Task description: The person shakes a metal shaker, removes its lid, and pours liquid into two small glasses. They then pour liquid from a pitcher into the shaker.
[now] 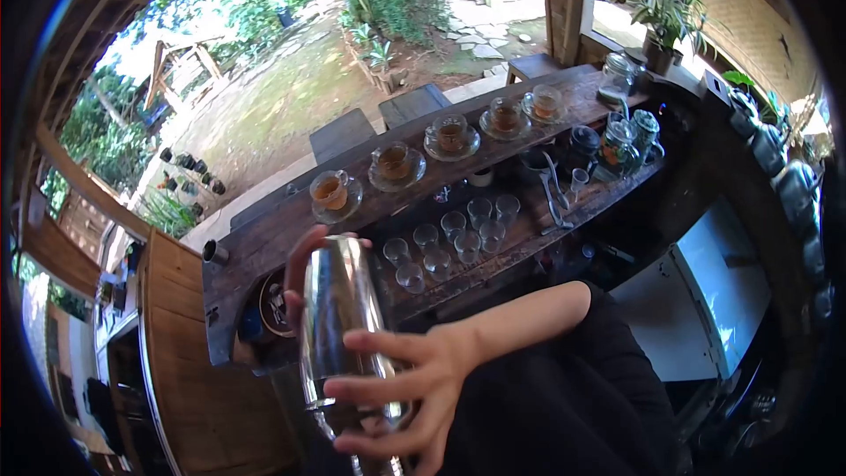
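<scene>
A shiny metal cocktail shaker (339,308) is held tilted in front of me, low in the view. My right hand (410,388) comes in from the right with its fingers round the shaker's lower part. Behind the upper end, my left hand (300,278) grips it from the far side, mostly hidden by the metal. Beyond the shaker, a glass cup of amber drink (330,189) stands on a glass saucer, the nearest of several in a row along the counter. Several small clear glasses (454,227) are grouped on the lower shelf.
The dark wooden counter (273,216) curves across the view. Glass jars (617,145) and metal tongs (555,194) are at its right. A round tray (275,304) lies at left. A white box with its lid raised (670,317) stands at right. Stools (344,134) line the far side.
</scene>
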`<state>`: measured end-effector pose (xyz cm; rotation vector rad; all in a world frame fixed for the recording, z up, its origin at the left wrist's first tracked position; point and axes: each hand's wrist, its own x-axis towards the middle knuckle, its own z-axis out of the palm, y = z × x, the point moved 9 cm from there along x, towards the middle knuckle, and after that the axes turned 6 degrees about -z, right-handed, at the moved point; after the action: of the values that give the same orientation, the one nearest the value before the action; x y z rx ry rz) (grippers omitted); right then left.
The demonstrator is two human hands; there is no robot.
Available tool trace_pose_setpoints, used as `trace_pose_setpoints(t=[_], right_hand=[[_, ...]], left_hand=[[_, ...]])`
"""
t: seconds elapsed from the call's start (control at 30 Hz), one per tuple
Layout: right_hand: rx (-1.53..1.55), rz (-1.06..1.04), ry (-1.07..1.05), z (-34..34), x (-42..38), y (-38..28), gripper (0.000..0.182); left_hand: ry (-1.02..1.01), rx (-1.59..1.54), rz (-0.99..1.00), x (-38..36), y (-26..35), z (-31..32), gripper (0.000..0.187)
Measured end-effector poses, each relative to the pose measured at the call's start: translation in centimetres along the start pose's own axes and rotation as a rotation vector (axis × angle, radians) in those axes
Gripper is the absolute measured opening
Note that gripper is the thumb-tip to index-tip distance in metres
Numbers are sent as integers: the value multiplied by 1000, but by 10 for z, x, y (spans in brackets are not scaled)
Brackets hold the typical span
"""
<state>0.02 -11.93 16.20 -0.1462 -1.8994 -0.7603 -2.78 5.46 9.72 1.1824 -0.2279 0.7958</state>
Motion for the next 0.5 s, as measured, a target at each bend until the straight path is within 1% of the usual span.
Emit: trace_pose_setpoints(t=[0.03,0.07,0.1,0.13,0.17,0.2,0.23,0.27,0.3,0.33,0.47,0.5], right_hand=[[-18,-73,139,-8,-5,-6,54],[45,135,23,-1,-13,15,52],[-22,173,4,7,-24,31,57],[-125,205,-29,23,-43,49,56],[-112,277,-76,31,-43,62,53],[-107,343,-117,37,-41,72,51],[-95,280,-65,32,-23,63,50],[-83,220,-18,24,-5,47,50],[-7,159,-85,22,15,26,51],[-7,162,-86,25,14,26,51],[57,175,55,39,-10,27,59],[-75,212,71,52,-21,42,62]], left_hand=[[-9,-90,-104,-1,-7,-11,82],[-16,-179,-204,-1,-14,-21,81],[348,-12,-430,-8,-35,-41,82],[355,-309,-342,-17,-74,-90,76],[364,-311,-341,-23,-72,-88,76],[365,-298,-334,-14,-67,-90,76],[356,-283,-327,-44,-58,-86,76],[349,-273,-322,-60,-54,-86,76],[347,-269,-319,-67,-52,-85,75],[348,-265,-315,-69,-50,-85,75],[368,-232,-276,-73,-38,-83,75],[379,-226,-260,-34,-30,-96,74]])
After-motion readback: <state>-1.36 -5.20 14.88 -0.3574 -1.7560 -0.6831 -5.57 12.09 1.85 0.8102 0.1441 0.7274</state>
